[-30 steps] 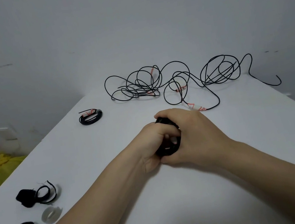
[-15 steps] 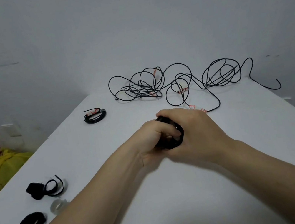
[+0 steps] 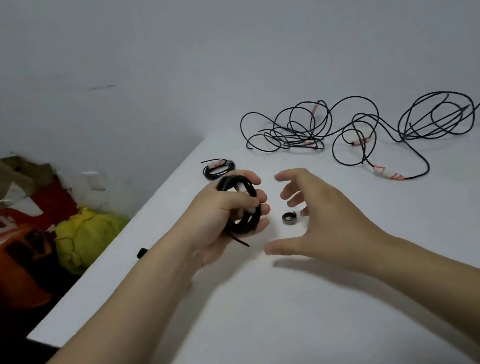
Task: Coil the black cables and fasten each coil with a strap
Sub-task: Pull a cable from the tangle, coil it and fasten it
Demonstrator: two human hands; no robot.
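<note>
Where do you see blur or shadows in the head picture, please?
Head view: the right hand looks motion-blurred and casts a soft shadow on the table; head view: the left hand, gripping the cable coil, and the loose cables look sharper; no glare.

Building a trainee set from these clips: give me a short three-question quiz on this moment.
1. True or false: the right hand grips the black cable coil.
2. Where is the small grey roll? A in the right hand; B on the table between the hands; C on the tangled cables.
3. Fill in: the other small coil lies on the table ___ the left hand.
Key: false (left hand grips it); B; beyond.
</note>
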